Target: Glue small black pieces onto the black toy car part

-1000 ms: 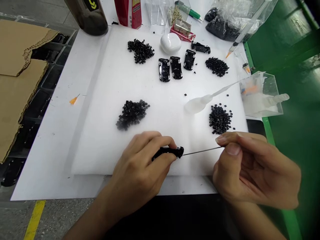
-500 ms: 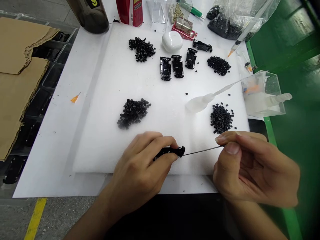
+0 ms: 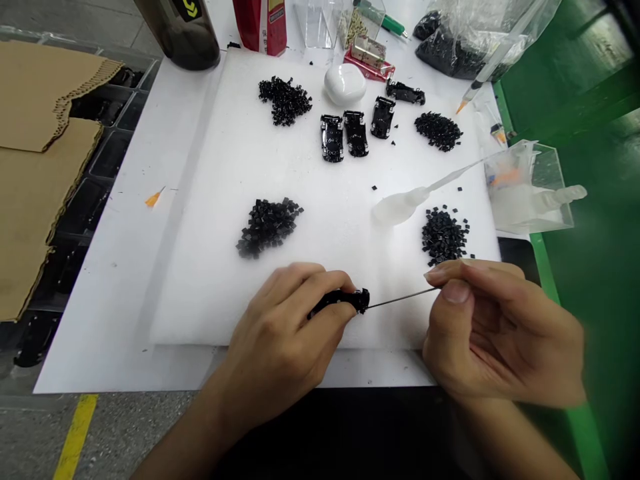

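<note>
The car-shaped part [image 3: 345,297] at the near middle is glossy black, the rod [image 3: 403,298] to its right dark grey. The foam pad [image 3: 210,280] is white, the chip pile [image 3: 444,235] at its right black. Far left, a smoky brown bottle [image 3: 200,47] bears yellow-green chevrons [image 3: 190,9] on black; the packet [image 3: 260,28] beside it is red and white. The floor [image 3: 135,427] is speckled grey with a yellow stripe [image 3: 77,433].
</note>
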